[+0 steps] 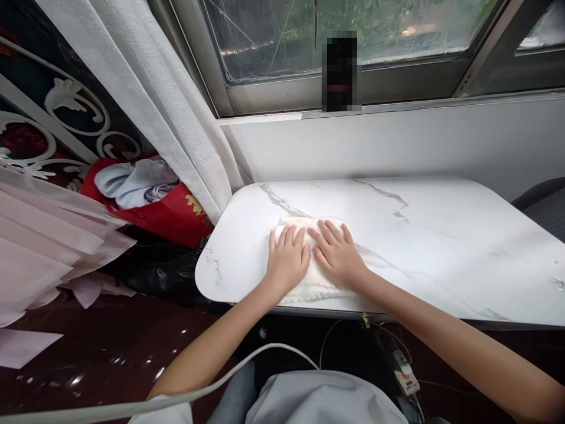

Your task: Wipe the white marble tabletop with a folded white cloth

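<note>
A folded white cloth (315, 282) with a frilled front edge lies flat near the front of the marble-patterned table (424, 235). My left hand (289, 256) rests palm down on its left part, fingers stretched out and slightly spread. On the right part, my right hand (338, 253) presses flat too, with its fingers apart. The two thumbs come close to each other over the middle of the cloth. Neither hand grips anything; the palms hide some of the fabric.
Behind the table is a white wall under a window (282, 88). A pale curtain (176, 106) hangs at its left end, beside a red bag (154, 215) of clothes. A white cable (247, 356) crosses before me; a power strip (405, 374) hangs below the table.
</note>
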`<state>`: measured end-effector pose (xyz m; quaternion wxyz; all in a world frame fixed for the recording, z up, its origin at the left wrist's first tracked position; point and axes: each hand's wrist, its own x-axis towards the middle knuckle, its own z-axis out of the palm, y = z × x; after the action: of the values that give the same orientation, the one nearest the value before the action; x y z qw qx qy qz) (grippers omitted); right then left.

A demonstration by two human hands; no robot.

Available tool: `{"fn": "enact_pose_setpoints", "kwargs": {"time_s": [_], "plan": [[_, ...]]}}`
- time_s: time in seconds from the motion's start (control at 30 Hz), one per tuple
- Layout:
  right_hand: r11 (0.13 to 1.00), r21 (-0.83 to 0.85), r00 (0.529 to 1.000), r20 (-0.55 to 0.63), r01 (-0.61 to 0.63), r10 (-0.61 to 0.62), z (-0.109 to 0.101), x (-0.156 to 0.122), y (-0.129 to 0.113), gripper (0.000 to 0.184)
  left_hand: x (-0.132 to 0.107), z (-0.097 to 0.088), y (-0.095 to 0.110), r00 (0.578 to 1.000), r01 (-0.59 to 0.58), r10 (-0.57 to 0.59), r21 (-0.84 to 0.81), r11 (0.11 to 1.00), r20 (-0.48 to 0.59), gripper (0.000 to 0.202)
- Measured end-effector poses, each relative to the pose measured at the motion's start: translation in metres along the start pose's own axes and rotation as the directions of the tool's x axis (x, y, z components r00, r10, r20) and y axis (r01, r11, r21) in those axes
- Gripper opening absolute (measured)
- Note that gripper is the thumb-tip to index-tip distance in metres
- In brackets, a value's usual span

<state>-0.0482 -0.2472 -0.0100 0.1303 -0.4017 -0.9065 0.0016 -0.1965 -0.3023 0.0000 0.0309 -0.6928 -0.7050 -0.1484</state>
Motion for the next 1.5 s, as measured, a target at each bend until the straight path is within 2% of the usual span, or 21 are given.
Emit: {"fn": "enact_pose_setpoints", "kwargs": {"time_s": [0.13, 0.23, 0.5, 0.77, 0.97, 1.17, 1.33, 1.5], "plan": [[0.999, -0.007, 0.999, 0.008, 0.033, -0.033, -0.008, -0.031, 0.002, 0.054, -0.024, -0.002, 0.015, 0.999, -0.042, 0.041, -0.030, 0.999, -0.018, 0.046], [0.999, -0.007, 0.999, 0.025, 0.040, -0.040, -0.013, -0.044, 0.004, 0.055, -0.031, -0.003, 0.019, 0.996, -0.091, 0.092, -0.060, 0.994, 0.018, 0.047], [1.000, -0.015, 1.000, 0.019, 0.011, -0.011, -0.012, -0.037, 0.006, 0.055, -0.013, -0.006, 0.013, 0.985, -0.140, 0.146, -0.070, 0.988, 0.089, 0.047], [0.998, -0.030, 0.998, -0.004, -0.059, 0.059, -0.005, 0.003, 0.021, 0.053, 0.038, 0.002, 0.000, 0.980, -0.146, 0.153, -0.061, 0.987, 0.124, 0.045], [0.999, -0.034, 1.000, 0.000, -0.018, 0.018, 0.001, 0.055, 0.045, 0.053, 0.087, 0.011, -0.016, 0.986, -0.114, 0.124, -0.092, 0.989, 0.115, 0.043], [0.999, 0.010, 0.999, 0.034, -0.042, 0.041, 0.007, 0.106, 0.075, 0.053, 0.140, 0.027, -0.027, 0.994, -0.088, 0.096, -0.130, 0.988, 0.054, 0.041], [0.997, 0.046, 0.997, 0.045, -0.068, 0.066, 0.011, 0.137, 0.101, 0.053, 0.181, 0.039, -0.027, 0.995, -0.084, 0.090, -0.142, 0.986, 0.036, 0.039], [0.989, 0.071, 0.991, 0.050, -0.129, 0.125, 0.011, 0.153, 0.126, 0.053, 0.212, 0.049, -0.018, 0.995, -0.084, 0.090, -0.142, 0.986, 0.040, 0.038]]}}
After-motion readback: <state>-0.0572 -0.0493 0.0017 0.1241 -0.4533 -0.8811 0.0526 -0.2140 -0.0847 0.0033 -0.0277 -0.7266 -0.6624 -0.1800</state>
